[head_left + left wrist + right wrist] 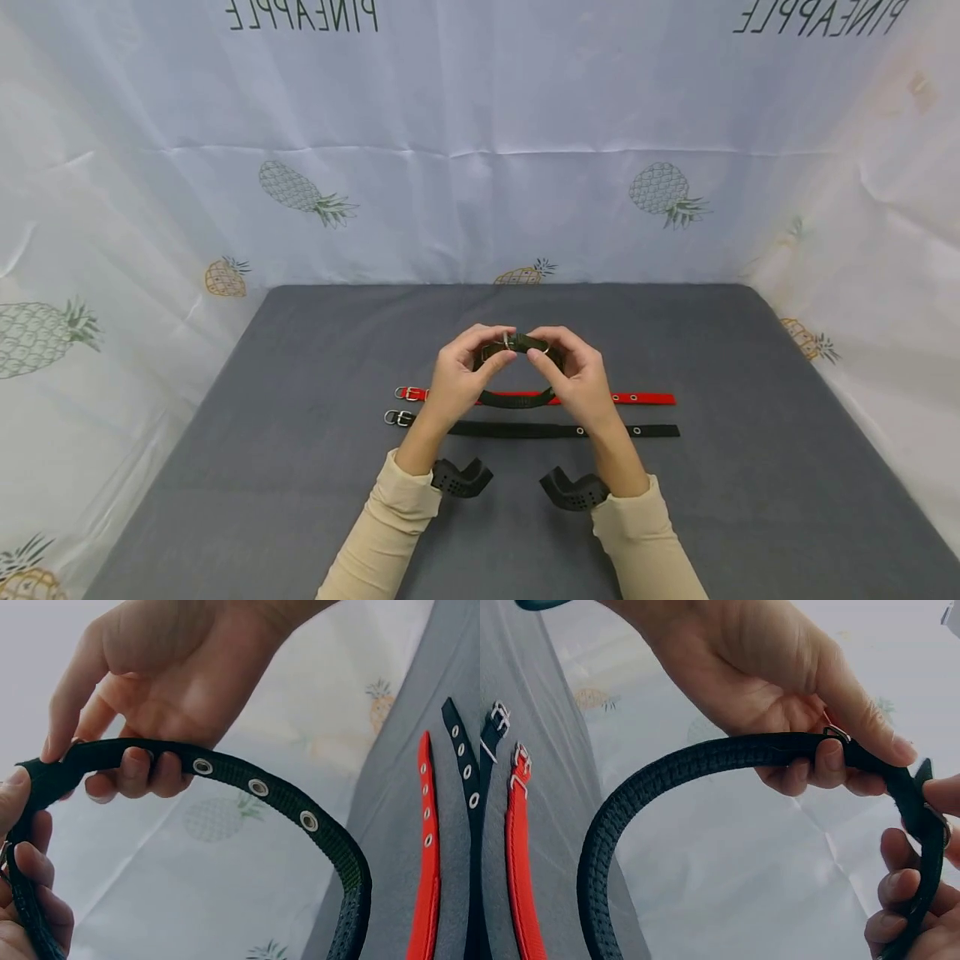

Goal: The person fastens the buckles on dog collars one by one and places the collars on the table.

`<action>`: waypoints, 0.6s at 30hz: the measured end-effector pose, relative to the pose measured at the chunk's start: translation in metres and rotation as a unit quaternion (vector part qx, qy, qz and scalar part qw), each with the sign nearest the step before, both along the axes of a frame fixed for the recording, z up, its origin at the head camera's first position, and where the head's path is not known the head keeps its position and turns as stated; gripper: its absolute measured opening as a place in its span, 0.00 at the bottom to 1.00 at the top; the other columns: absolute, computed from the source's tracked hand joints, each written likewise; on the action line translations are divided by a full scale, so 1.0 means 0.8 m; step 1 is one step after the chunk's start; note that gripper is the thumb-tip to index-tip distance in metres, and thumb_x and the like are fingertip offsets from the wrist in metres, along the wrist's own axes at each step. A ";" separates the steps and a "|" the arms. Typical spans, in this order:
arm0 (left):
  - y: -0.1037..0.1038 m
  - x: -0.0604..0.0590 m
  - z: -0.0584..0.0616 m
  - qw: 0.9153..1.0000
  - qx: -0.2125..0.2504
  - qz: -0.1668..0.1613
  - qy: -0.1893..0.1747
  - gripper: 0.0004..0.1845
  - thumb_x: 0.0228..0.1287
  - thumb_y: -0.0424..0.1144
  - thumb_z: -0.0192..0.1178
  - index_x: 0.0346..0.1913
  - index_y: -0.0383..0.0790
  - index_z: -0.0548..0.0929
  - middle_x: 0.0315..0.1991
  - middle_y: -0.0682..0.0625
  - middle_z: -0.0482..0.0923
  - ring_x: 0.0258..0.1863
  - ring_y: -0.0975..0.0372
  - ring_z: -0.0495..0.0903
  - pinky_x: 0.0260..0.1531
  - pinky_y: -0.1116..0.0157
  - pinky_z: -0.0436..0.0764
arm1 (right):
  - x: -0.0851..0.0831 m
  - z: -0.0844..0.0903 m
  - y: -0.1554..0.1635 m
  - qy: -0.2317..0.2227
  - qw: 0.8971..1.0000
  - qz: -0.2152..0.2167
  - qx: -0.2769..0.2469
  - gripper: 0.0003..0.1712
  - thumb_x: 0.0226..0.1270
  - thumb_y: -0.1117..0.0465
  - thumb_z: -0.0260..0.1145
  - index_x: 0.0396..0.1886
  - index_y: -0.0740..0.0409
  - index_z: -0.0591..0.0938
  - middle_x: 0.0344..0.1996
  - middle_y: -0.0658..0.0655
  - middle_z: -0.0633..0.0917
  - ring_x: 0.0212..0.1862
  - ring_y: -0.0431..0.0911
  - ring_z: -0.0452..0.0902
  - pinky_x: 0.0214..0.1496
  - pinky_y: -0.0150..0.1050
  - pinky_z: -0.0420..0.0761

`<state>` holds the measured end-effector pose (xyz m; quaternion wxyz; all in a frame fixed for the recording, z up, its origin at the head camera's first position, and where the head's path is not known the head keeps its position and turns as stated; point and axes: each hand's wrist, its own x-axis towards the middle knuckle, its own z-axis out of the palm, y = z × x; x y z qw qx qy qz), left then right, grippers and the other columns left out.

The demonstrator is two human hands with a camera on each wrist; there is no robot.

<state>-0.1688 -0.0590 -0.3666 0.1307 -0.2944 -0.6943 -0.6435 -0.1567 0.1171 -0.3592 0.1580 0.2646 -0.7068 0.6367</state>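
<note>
A dark woven collar with metal eyelets is held up as a loop above the grey table. My left hand pinches its top on the left, by a metal ring. My right hand pinches it right beside, fingertips almost meeting. In the left wrist view the collar arcs down from the right hand, and my left hand grips it at the lower left. In the right wrist view the left hand holds the collar at the ring, while the right hand curls round it below.
A red collar and a black collar lie flat and parallel on the table under my hands, buckles to the left, eyelet ends to the right. Pineapple-print cloth walls close in the table at the back and both sides.
</note>
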 end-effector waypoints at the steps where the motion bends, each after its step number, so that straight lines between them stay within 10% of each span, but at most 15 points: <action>1: 0.000 0.001 0.000 1.000 -0.008 0.000 0.006 0.22 0.65 0.44 0.61 0.52 0.26 0.79 0.43 0.34 0.78 0.39 0.76 0.77 0.41 0.76 0.80 | 0.001 0.001 0.001 0.001 1.000 -0.002 0.011 0.11 0.64 0.76 0.59 0.46 0.75 0.78 0.40 0.43 0.81 0.35 0.33 0.71 0.38 0.25 0.72; 7: -0.001 0.001 0.000 0.999 -0.029 -0.003 0.045 0.21 0.66 0.40 0.60 0.52 0.25 0.79 0.45 0.35 0.79 0.40 0.76 0.77 0.40 0.76 0.81 | 0.003 0.004 0.003 0.015 0.998 -0.008 0.060 0.12 0.63 0.76 0.61 0.46 0.73 0.79 0.41 0.69 0.81 0.40 0.29 0.74 0.42 0.24 0.75; 18: 0.000 0.001 0.002 0.997 -0.050 -0.002 0.058 0.18 0.65 0.35 0.60 0.54 0.27 0.80 0.44 0.36 0.79 0.35 0.71 0.75 0.33 0.75 0.77 | 0.003 0.005 0.005 0.013 0.997 -0.010 0.072 0.13 0.63 0.74 0.62 0.47 0.72 0.79 0.40 0.68 0.81 0.40 0.29 0.75 0.43 0.26 0.78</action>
